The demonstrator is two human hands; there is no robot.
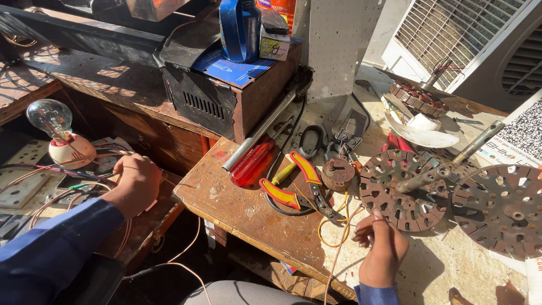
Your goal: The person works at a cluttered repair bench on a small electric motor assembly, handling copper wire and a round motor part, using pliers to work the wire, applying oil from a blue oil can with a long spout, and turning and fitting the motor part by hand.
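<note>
Copper wire (195,237): thin and bare, it runs in loose loops from the left hand, sags across the dark gap near the bench edge, and rises to the right hand.
Left hand (135,182): at the left, over a tangle of coloured leads; fingers curled shut around the copper wire, knuckles up, blue sleeve (51,248) behind it.
Right hand (381,245): near the bench's front edge, fingers bent and pinching the wire's other stretch between thumb and fingertips.
Bulb (52,118): clear glass, upright in a round holder, just left of and farther than the left hand.
Pliers (302,189): red and yellow handles, lying open on the wooden bench (243,212), just left of and beyond the right hand.
Screwdriver (252,162): red translucent handle, left of the pliers, beside a grey metal tube (262,131).
Perforated discs (403,189): two rusty round plates with a shaft between them, right of and farther than the right hand.
Black metal box (226,93): far on the bench, a blue container (240,28) on top.
</note>
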